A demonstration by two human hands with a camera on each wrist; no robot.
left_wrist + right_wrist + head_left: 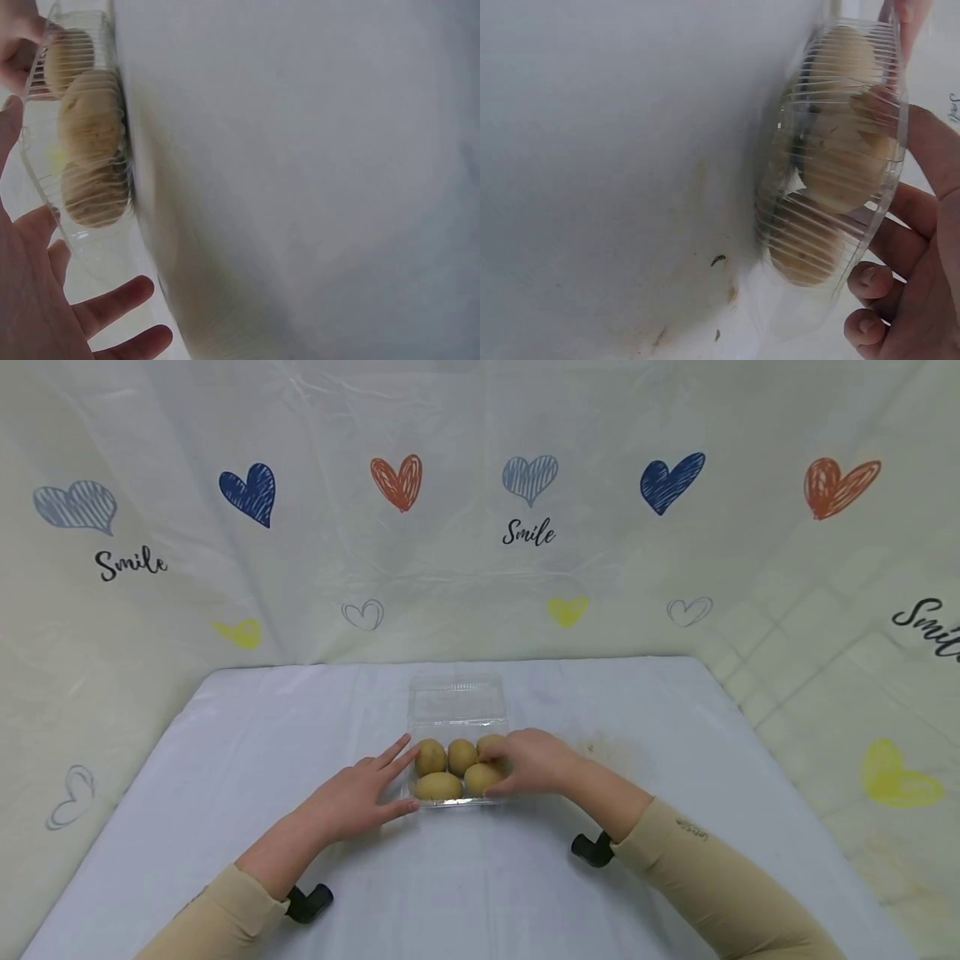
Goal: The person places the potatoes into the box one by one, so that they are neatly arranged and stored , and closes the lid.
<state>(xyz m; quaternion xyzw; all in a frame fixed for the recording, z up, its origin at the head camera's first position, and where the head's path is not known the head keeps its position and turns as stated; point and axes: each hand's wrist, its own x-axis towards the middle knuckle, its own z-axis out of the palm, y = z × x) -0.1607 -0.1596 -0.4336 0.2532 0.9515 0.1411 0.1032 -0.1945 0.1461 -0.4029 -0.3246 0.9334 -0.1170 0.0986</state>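
Note:
A clear plastic clamshell box [459,803] holds several tan potatoes [438,787], set in two rows. Its see-through lid [457,700] is folded back, away from me. With fingers spread, my left hand [356,797] rests at the box's left side, fingertips at the rim. My right hand [543,762] reaches in over the right side, thumb and fingers around the front right potato [482,779]. In the right wrist view the ribbed plastic wall partly blurs this potato [844,161]. The right hand hides part of the back right potato [491,743].
A white cloth covers the table [465,893]. Brown specks and a stain [718,260] mark the cloth right of the box. Behind stands a pale curtain [457,552] printed with hearts. Black camera mounts [309,903] sit under both wrists.

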